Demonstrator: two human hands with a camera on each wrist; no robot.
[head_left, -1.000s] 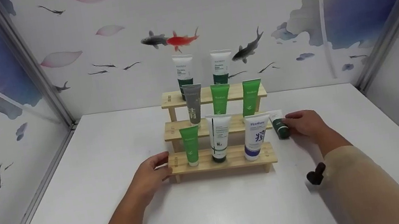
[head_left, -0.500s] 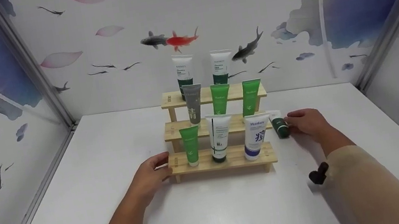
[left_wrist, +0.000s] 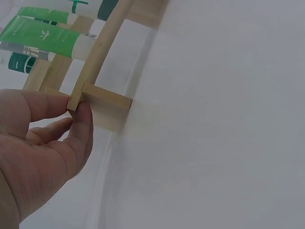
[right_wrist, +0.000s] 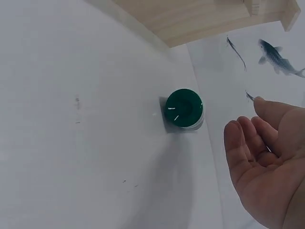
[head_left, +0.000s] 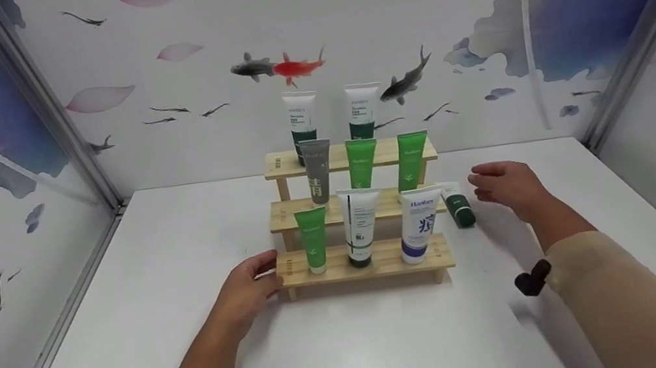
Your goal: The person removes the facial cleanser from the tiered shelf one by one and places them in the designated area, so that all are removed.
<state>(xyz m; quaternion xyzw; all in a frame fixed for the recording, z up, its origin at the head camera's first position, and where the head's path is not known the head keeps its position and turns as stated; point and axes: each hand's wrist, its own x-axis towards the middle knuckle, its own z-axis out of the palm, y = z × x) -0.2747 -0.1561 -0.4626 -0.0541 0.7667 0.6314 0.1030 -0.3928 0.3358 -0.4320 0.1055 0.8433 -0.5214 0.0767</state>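
Observation:
My left hand (head_left: 249, 288) pinches the left end of the lowest step of a wooden three-tier rack (head_left: 342, 274); in the left wrist view thumb and fingers hold the board's end (left_wrist: 76, 98). To the right of the rack, a white tube with a dark green cap (head_left: 458, 206) lies on the table; the right wrist view shows its green cap (right_wrist: 184, 109) end-on. My right hand (head_left: 510, 188) hovers just beyond that tube, apart from it, fingers loosely bent and holding nothing. On the lowest step stand a green tube (head_left: 314, 239), a white tube (head_left: 364, 224) and a white-and-blue tube (head_left: 421, 222).
The middle step carries a grey tube (head_left: 318, 172) and two green tubes (head_left: 362, 162). Two white-and-dark-green tubes (head_left: 302, 115) stand on the top step. Printed panels (head_left: 165, 150) wall in the white table (head_left: 354, 351) at the back and both sides.
My right hand has let go of the lying tube and moved back and slightly right, away from it. The tube stays beside the rack. My left hand keeps its grip on the rack.

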